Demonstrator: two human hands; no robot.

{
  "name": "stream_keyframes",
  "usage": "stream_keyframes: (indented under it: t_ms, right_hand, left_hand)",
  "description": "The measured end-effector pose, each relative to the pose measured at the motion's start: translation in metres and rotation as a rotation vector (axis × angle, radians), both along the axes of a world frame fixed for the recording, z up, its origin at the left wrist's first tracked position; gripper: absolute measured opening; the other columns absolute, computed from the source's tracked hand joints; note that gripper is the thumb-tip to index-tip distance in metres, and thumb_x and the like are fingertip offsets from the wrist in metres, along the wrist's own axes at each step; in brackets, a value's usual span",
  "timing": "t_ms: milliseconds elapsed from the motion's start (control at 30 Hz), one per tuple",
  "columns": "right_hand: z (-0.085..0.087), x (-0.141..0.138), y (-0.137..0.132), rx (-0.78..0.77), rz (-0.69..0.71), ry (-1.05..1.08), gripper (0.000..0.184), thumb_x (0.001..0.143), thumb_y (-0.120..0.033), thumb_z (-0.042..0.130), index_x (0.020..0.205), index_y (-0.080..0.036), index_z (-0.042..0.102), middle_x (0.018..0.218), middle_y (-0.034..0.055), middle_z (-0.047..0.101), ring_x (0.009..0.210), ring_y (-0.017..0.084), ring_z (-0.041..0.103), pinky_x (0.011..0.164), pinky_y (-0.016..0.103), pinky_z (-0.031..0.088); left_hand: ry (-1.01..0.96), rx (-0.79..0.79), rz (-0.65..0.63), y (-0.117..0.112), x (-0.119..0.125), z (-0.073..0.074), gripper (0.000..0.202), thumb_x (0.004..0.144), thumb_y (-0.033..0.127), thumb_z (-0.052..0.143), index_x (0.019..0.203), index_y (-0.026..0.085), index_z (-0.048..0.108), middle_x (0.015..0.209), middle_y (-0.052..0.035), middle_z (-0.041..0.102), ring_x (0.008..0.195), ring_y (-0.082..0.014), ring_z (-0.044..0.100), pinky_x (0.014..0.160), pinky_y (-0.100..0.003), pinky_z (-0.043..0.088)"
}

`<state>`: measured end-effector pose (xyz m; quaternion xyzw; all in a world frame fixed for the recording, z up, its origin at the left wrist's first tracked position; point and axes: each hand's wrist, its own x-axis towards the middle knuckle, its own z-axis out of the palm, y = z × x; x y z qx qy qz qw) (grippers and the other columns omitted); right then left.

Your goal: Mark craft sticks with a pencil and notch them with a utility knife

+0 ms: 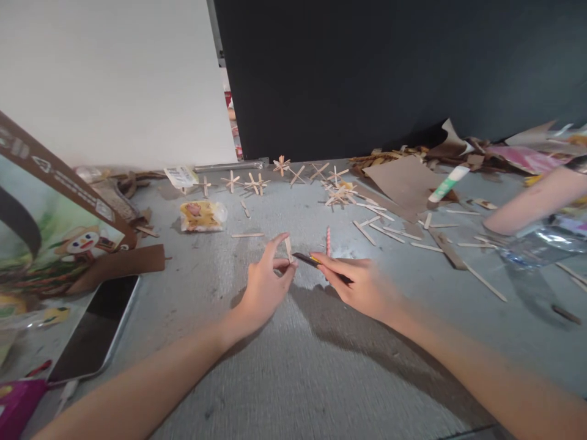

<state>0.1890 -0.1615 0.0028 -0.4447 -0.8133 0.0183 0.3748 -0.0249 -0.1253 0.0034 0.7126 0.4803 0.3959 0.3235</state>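
Note:
Between the thumb and fingers of my left hand a short wooden craft stick stands upright. My right hand is closed round a utility knife with some yellow on it. The knife's dark blade points left and reaches the lower part of the stick; whether it cuts in cannot be made out. Just behind my right fingers stands a pink twisted candle. Farther back, small star shapes made of crossed sticks sit in a row, with a denser cluster to the right.
Loose sticks lie scattered on the right, near brown cardboard and a green-and-white tube. A yellow snack packet lies back left. Beside my left forearm are a phone and a printed box. Another person's arm reaches in at right.

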Motion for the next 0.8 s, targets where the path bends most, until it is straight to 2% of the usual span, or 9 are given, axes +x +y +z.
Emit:
stream_keyframes:
  t_ms: [133, 267, 467, 633, 800]
  right_hand:
    - [0.001, -0.003, -0.002, -0.013, 0.005, -0.023, 0.035, 0.106, -0.025, 0.050, 0.128, -0.015, 0.074, 0.072, 0.0038, 0.076, 0.047, 0.012, 0.055, 0.051, 0.026, 0.041]
    - [0.001, -0.003, -0.003, -0.021, 0.003, -0.037, 0.036, 0.106, -0.026, 0.048, 0.129, -0.015, 0.074, 0.074, 0.0048, 0.077, 0.048, 0.012, 0.055, 0.052, 0.027, 0.041]
    - [0.000, -0.002, -0.002, -0.069, -0.040, -0.149, 0.040, 0.106, -0.028, 0.044, 0.132, -0.018, 0.072, 0.079, 0.0072, 0.078, 0.054, 0.014, 0.060, 0.054, 0.028, 0.039]
    - [-0.001, -0.004, -0.005, -0.065, -0.093, -0.210, 0.042, 0.106, -0.028, 0.041, 0.132, -0.021, 0.073, 0.070, 0.0066, 0.074, 0.048, 0.013, 0.054, 0.051, 0.028, 0.032]
    - [0.002, -0.012, -0.013, -0.101, -0.123, -0.197, 0.043, 0.106, -0.027, 0.041, 0.134, -0.017, 0.072, 0.069, 0.0080, 0.074, 0.048, 0.014, 0.054, 0.051, 0.029, 0.029]
  left_hand:
    - [0.011, 0.001, 0.006, -0.001, 0.000, 0.000, 0.053, 0.092, 0.026, 0.064, 0.144, 0.023, 0.052, 0.075, 0.0021, 0.077, 0.048, -0.0095, 0.056, 0.064, -0.026, 0.051]
    - [0.025, 0.004, -0.006, -0.002, -0.001, 0.000, 0.053, 0.092, 0.026, 0.062, 0.144, 0.024, 0.052, 0.074, 0.0032, 0.077, 0.046, -0.0089, 0.054, 0.062, -0.025, 0.049]
    - [0.022, 0.002, -0.015, -0.002, -0.001, -0.001, 0.054, 0.091, 0.021, 0.063, 0.144, 0.024, 0.052, 0.075, 0.0029, 0.077, 0.050, -0.0095, 0.057, 0.064, -0.024, 0.049]
    - [0.026, 0.016, -0.015, -0.003, 0.000, -0.001, 0.051, 0.092, 0.021, 0.062, 0.143, 0.024, 0.054, 0.076, 0.0017, 0.077, 0.052, -0.0103, 0.060, 0.066, -0.025, 0.051]
    - [0.028, 0.007, -0.017, -0.005, 0.000, -0.001, 0.051, 0.093, 0.022, 0.060, 0.144, 0.024, 0.054, 0.075, 0.0025, 0.076, 0.047, -0.0084, 0.052, 0.060, -0.022, 0.048]
